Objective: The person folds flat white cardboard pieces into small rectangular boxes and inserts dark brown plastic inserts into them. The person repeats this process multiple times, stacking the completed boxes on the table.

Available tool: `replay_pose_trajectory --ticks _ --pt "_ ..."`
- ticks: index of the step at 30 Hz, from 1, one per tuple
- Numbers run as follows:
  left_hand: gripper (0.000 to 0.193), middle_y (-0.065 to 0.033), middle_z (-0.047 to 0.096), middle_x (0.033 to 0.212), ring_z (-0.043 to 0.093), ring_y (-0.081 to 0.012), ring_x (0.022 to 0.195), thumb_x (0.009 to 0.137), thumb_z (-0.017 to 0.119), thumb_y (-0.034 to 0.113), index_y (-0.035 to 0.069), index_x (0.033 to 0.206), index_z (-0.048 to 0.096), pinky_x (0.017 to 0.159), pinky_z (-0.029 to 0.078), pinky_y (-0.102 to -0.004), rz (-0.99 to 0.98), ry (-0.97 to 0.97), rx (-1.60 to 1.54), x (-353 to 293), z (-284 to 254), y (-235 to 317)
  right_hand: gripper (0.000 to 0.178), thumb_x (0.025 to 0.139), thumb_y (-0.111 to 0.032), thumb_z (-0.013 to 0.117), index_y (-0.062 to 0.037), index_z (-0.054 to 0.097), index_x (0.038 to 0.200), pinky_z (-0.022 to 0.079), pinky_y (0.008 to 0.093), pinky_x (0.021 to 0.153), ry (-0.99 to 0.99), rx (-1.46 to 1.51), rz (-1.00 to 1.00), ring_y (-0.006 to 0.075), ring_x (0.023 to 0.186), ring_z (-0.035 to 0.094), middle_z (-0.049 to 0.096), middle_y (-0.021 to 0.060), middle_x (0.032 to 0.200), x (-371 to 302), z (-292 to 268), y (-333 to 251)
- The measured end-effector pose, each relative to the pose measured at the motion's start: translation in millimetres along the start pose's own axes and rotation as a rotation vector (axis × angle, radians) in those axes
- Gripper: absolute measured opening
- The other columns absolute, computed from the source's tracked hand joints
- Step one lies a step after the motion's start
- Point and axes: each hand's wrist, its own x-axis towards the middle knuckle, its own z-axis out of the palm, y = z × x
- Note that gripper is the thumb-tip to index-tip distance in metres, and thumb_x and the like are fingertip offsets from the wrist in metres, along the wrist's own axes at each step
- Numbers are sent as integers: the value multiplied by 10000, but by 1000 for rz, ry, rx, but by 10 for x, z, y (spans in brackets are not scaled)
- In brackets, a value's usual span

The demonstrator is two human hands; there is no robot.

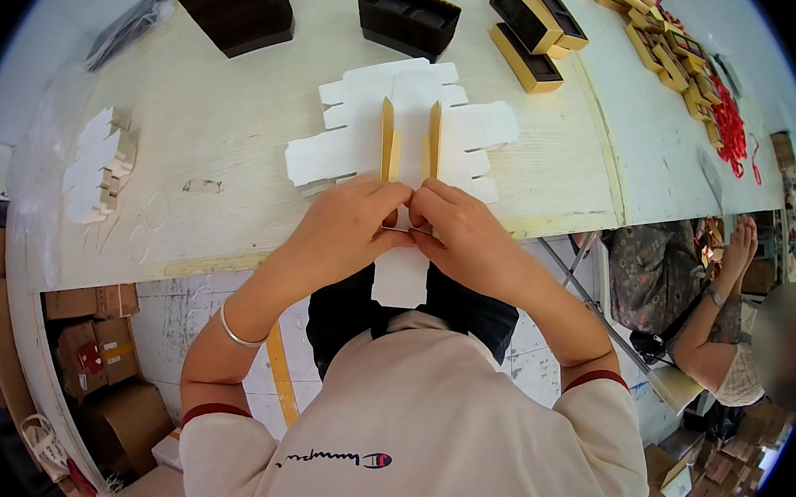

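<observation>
My left hand [346, 226] and my right hand [467, 236] meet at the near end of a half-folded card box [390, 143]. Both are closed, with thumbs and fingers pinching its near edge. Two gold side walls of the box stand up, one on each side of its white middle. A white flap [400, 278] hangs from the near end past the table edge, toward my lap. Under the box lie flat white die-cut card blanks [318, 155], their notched tabs spreading left and right. My fingers hide the pinched corners.
On the pale table [229, 209], a dark brown box [239, 15] and a dark tray [408, 19] stand at the back. Gold boxes [528, 59] are right of them, white card pieces [97, 172] at left. Red cords [729, 128] lie far right, near a seated person [714, 346].
</observation>
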Motion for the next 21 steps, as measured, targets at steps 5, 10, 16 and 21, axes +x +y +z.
replay_pose_trajectory --ticks 5,10,16,21 --pt "248 -76 578 740 566 -262 695 697 759 90 44 815 546 624 461 -355 -76 -63 -113 47 -36 42 252 728 74 615 4 481 930 462 434 708 16 132 70 370 835 550 491 178 1056 -14 -27 -46" --pt "185 -80 549 741 542 -250 664 714 724 32 23 746 542 594 445 -338 -65 17 -132 -32 39 41 419 687 83 625 -19 522 1080 475 388 734 -19 91 -56 364 894 567 423 212 1314 -272 -171 -109" --pt "119 -81 534 782 521 -211 658 772 681 41 5 780 568 605 432 -303 -148 -116 -252 52 -42 64 517 682 33 694 -35 538 1171 477 352 722 295 -351 -370 290 835 569 572 150 1122 -389 145 137" --pt "186 -113 589 851 558 -254 773 901 611 187 22 961 550 710 459 -335 -183 -175 -541 80 -184 1 382 794 24 678 -29 542 1147 472 285 605 475 400 20 198 651 551 574 103 984 -185 260 165"
